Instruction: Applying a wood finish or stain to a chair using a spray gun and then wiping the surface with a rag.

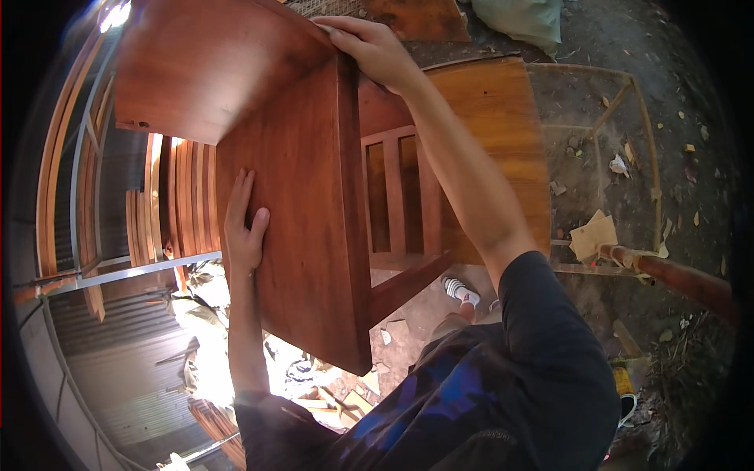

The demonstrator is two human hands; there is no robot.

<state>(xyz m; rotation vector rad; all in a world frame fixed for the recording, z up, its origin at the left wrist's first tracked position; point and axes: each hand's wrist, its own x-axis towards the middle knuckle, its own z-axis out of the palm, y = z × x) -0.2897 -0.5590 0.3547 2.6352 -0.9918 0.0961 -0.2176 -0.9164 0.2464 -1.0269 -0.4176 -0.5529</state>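
Note:
In front of me stands a tilted reddish-brown wooden furniture piece (302, 228), with broad smooth panels and a slatted side; it looks like a chair or bench. My left hand (247, 228) lies against the face of its near panel, fingers stretched and thumb apart. At the top, my right hand (373, 51) is wrapped over the edge where two panels meet. Some of its fingertips are hidden behind the wood. The slatted side (400, 188) shows beneath my right forearm.
A yellowish-brown wooden panel (499, 149) lies to the right, by a thin wooden frame (648, 149) on the dirt ground. A reddish pole (667, 279) juts in from the right. Wooden slats (188, 196) stand at left, near corrugated sheeting (133, 385). A pale sack (522, 23) sits at the back.

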